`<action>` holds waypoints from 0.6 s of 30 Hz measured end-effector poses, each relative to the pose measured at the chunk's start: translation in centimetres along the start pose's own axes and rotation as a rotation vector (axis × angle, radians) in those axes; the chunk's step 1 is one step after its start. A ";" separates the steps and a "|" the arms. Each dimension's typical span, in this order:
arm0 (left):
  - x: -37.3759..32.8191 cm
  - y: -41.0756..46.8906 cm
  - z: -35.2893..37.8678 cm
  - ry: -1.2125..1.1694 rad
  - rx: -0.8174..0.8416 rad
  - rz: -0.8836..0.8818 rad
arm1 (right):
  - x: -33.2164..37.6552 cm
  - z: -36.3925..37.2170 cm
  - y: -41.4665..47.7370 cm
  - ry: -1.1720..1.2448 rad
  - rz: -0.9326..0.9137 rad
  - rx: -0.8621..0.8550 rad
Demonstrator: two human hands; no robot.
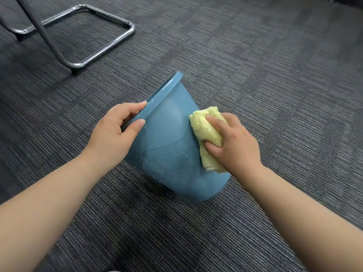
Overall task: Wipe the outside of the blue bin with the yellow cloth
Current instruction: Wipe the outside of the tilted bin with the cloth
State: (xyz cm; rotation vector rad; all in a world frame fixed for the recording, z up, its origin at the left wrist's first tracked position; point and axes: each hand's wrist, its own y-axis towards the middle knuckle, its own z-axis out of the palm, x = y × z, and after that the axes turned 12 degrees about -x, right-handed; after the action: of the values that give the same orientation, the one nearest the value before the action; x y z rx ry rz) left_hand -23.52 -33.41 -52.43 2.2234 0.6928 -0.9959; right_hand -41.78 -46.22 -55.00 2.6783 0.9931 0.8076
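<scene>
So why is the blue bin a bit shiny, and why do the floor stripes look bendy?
Head view: soft light makes a pale glare patch on the blue bin beside the yellow cloth; head view: the wide lens curves the carpet stripes towards the edges; head view: the forearms at the bottom look soft and stretched.

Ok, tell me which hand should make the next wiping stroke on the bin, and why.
The right hand. It grips the yellow cloth against the outer wall of the tilted blue bin. The left hand grips the rim, bracing the bin on the carpet, so freeing it might topple the bin.
</scene>
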 end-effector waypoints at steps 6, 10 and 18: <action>0.7 0.3 -0.2 0.016 -0.002 0.011 | 1.9 0.0 -1.7 0.034 -0.222 0.003; 1.2 0.4 -0.7 -0.002 -0.010 -0.061 | 1.6 0.2 -2.0 0.014 -0.387 0.066; 1.4 0.5 -1.0 -0.046 -0.020 -0.120 | -1.7 1.1 -1.8 -0.032 0.021 0.064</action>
State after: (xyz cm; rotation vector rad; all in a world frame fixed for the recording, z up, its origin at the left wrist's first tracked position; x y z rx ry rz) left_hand -21.97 -32.77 -52.82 2.1554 0.8201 -1.0911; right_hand -43.23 -45.95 -57.27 2.7505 1.0013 0.7469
